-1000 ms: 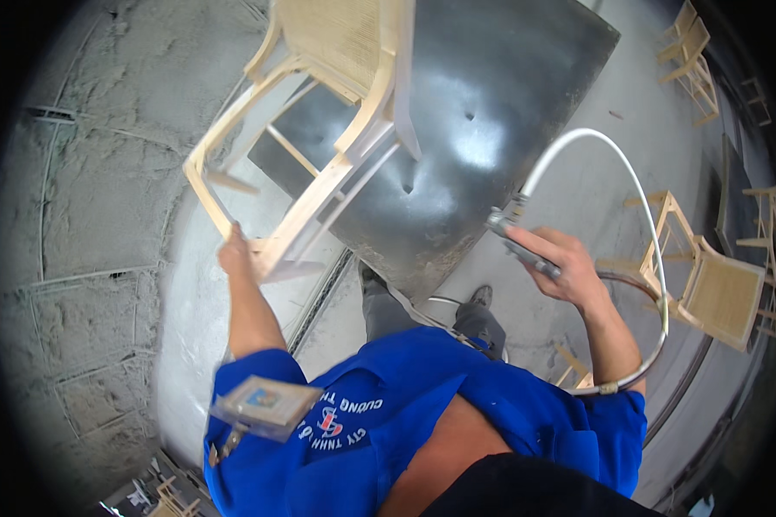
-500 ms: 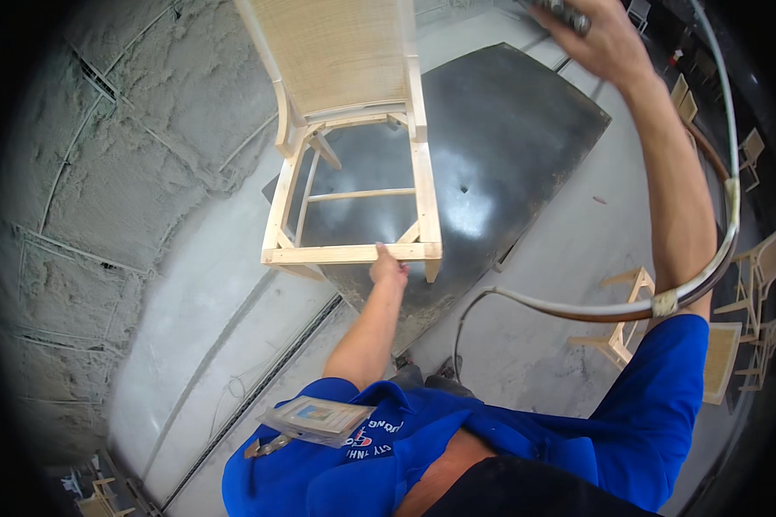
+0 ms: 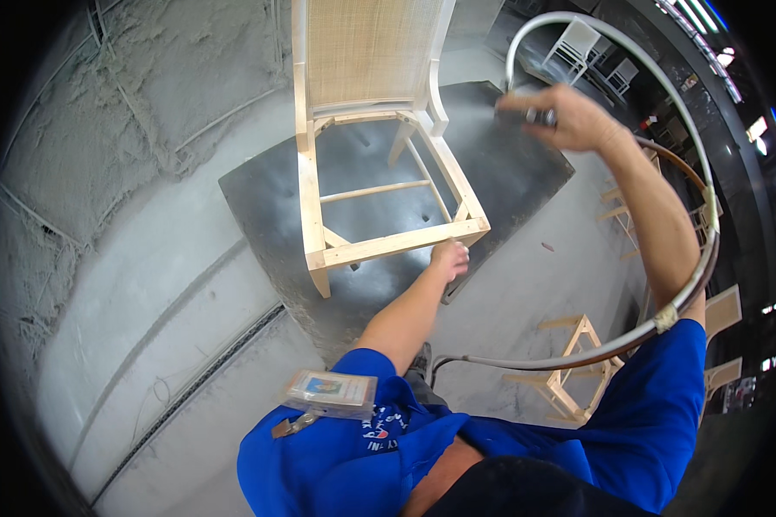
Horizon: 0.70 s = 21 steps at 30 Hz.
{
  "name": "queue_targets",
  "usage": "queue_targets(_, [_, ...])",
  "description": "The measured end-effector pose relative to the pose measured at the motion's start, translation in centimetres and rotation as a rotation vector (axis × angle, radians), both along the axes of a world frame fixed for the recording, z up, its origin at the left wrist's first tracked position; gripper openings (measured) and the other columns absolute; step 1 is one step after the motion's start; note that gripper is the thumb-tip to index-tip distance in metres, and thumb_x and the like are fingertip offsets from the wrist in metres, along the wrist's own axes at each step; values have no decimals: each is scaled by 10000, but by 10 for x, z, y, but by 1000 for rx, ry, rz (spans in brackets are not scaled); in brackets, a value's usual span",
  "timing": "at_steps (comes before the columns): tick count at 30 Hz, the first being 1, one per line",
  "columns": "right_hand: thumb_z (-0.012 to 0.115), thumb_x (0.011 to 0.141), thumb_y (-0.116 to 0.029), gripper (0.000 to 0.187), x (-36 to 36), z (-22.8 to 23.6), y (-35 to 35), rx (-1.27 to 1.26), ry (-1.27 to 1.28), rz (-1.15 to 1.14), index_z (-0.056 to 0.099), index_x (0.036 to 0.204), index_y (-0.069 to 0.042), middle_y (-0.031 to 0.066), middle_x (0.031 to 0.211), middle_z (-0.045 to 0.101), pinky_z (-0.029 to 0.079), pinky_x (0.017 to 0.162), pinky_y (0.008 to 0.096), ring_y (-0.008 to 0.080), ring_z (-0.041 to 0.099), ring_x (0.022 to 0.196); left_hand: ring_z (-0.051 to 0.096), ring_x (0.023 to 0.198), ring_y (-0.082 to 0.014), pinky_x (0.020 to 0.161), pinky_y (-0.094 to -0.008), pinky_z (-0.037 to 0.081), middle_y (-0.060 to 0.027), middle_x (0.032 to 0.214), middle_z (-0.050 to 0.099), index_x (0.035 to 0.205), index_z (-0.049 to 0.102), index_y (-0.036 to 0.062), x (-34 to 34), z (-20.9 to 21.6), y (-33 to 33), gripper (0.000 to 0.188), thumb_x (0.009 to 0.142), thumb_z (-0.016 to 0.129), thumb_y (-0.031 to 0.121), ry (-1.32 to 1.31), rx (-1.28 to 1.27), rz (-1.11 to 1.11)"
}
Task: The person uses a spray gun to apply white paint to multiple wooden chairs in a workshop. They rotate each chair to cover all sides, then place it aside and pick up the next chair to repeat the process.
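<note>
A bare wooden chair frame (image 3: 397, 245) with a woven cane back (image 3: 366, 56) stands on a dark, dusty board, its seat opening empty. My left hand (image 3: 448, 259) is at the near right corner of the front seat rail, fingers curled against the wood; part of the grip is hidden. Raised at the right, my right hand (image 3: 573, 121) is closed around a spray gun (image 3: 535, 115), which is blurred. Pale mist hangs between the gun and the chair back. A white hose (image 3: 616, 34) loops round my right forearm.
The dark board (image 3: 259, 202) lies beneath the chair. Another wooden frame (image 3: 569, 370) stands on the floor at the lower right, with more chairs (image 3: 573, 41) farther off. A dust-coated wall (image 3: 155, 95) runs along the left. The hose also crosses low in front of me.
The chair has turned and shifted right in view, with my left hand moving to its front right corner. My right hand and spray gun have come down, and mist now shows. The view has shifted.
</note>
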State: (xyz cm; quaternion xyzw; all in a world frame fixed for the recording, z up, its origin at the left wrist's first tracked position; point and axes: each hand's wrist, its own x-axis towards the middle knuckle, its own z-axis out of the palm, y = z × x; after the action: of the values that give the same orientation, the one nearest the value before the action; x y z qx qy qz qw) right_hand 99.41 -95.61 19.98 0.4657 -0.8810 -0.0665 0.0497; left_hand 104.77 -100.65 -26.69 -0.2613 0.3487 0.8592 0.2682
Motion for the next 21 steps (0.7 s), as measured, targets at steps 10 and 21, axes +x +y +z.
queue_targets(10, [694, 904, -20, 485, -88, 39, 28, -199, 143, 256, 687, 1361, -181, 147, 1212, 747, 533, 1048, 420, 322, 726, 1103, 588, 1220, -279, 1056, -423, 456, -142, 1365, 609, 1489, 501, 101, 171, 10, 54, 556, 1011, 640, 350, 1142, -485, -771])
queue_targets(21, [710, 926, -76, 438, -88, 57, -50, -347, 264, 406, 680, 1356, -151, 160, 1113, 766, 579, 923, 411, 309, 756, 964, 667, 961, -386, 826, -452, 539, -161, 1031, 702, 1108, 693, 43, 198, 49, 12, 243, 938, 705, 217, 1306, -842, -168])
